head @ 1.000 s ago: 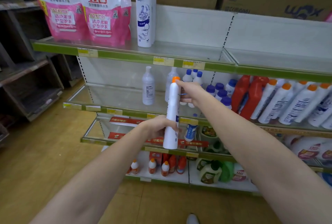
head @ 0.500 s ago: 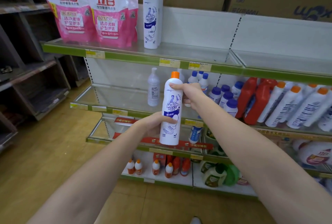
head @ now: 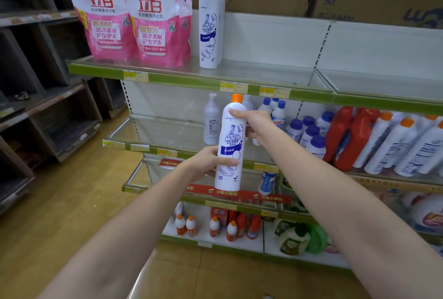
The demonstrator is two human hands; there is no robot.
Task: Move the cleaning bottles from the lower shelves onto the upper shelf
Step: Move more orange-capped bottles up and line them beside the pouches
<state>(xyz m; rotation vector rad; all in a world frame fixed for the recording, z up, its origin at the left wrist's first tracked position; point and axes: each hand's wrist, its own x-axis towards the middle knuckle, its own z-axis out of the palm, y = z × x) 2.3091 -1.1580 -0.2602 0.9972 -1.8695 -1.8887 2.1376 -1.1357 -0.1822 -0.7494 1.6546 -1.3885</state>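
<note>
Standing in front of upper shelf (head: 191,76), bare stretch right of two matching bottles (head: 211,25) beside pink pouches (head: 134,18). Holding white bottle (head: 231,145) upright below shelf edge, long axis vertical, cap up. Left hand (head: 206,163) wrapping lower body, right hand (head: 257,126) gripping shoulder; both fingers curled round it. Needing a lift up and back.

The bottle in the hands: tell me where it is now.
The held bottle is upright mid-view, below the upper shelf, gripped by the left hand low and the right hand high.
</note>
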